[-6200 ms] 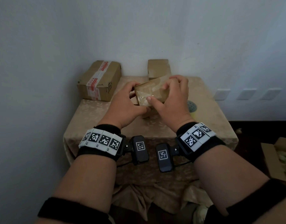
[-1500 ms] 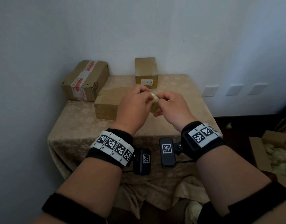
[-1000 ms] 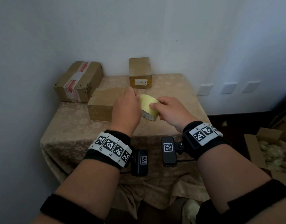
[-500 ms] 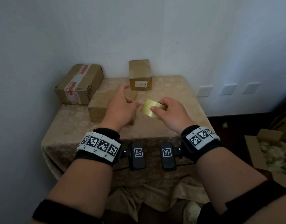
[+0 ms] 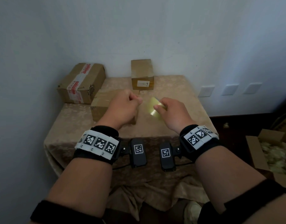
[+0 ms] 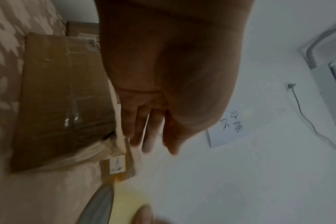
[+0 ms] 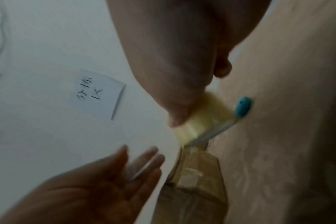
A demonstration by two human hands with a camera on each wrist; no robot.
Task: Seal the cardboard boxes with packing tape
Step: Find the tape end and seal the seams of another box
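Holding: 1 packing tape roll [image 5: 155, 108] pinched in right hand [image 5: 172, 115] above worktop [image 5: 179, 88], left hand [image 5: 122, 109] loosely curled, grasping nothing, over nearest of 3 cardboard boxes [image 5: 100, 107]; advisably free tape end, anchor past seam, pull taut.

Three closed cardboard boxes stood on the table: one with red-printed tape [image 5: 81, 83], one upright at the back [image 5: 142, 74], one nearest the hands [image 5: 101, 105]. One roll of tape [image 5: 154, 107] was present. One open box [image 5: 265, 152] sat on the floor. Three wall plates [image 5: 206, 91] were counted, and one paper note [image 7: 99, 94].
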